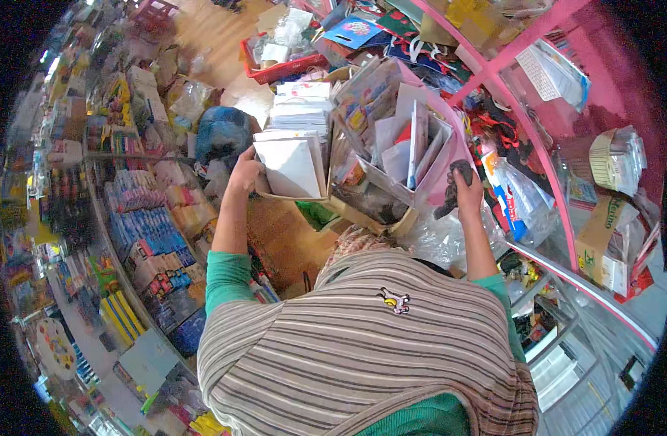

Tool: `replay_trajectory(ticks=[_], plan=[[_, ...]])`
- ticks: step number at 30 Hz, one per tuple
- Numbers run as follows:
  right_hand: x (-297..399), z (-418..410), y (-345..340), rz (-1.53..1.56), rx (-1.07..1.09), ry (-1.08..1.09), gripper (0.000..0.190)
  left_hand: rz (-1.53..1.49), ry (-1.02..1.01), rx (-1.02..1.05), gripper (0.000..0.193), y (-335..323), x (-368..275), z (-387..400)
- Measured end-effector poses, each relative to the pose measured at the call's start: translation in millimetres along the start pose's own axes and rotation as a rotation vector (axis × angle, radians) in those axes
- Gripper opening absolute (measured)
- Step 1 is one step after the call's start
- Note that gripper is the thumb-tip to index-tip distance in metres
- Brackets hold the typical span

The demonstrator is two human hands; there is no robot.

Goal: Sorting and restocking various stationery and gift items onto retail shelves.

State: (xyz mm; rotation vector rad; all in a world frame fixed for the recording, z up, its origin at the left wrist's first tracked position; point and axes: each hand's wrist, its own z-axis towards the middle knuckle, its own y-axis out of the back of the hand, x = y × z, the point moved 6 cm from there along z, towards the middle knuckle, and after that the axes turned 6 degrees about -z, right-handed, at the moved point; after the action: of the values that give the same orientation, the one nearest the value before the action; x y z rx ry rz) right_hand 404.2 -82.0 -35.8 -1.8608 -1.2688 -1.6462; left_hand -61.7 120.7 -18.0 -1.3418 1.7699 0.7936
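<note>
My left hand (248, 170) grips the near left side of an open cardboard box (295, 197). A row of white cards or envelopes (287, 168) stands packed inside it, the front ones facing me. On the right, my right hand (468, 189) is closed around a crumpled dark cloth (449, 197). Between my hands a clear plastic bin (385, 180), tilted, holds papers and envelopes (415, 141). Below the bin is another cardboard box (366, 213), its contents dark and hard to tell. Clear plastic wrapping (437, 235) lies near my right forearm.
Shelves of packaged stationery (148, 218) run along the left. A red plastic basket (284, 68) sits on the wooden floor beyond the boxes. Pink-framed shelving (551, 180) stands at the right, holding a carton (598, 240). A person's blue-clad part (222, 133) is near my left hand.
</note>
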Motion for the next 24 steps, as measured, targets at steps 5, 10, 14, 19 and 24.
replay_trajectory(ticks=[5, 10, 14, 19, 24], plan=[[18, -3, -10, 0.027, 0.026, 0.045, 0.02, -0.14, -0.013, -0.111, 0.061, 18, 5, -45], [41, -12, -16, 0.155, 0.072, 0.035, 0.022, -0.318, -0.001, -0.264, 0.048, 16, -4, -106], [103, -22, -22, 0.154, 0.001, 0.176, 0.034, -0.372, -0.104, -0.301, 0.044, -14, -37, -150], [215, -50, -37, 0.104, 0.203, 0.65, 0.04, -0.415, -0.112, -0.173, 0.043, -92, -69, -177], [231, -84, -16, -0.01, 0.251, 0.795, 0.049, -0.539, -0.105, 0.005, 0.05, -187, -73, -180]])
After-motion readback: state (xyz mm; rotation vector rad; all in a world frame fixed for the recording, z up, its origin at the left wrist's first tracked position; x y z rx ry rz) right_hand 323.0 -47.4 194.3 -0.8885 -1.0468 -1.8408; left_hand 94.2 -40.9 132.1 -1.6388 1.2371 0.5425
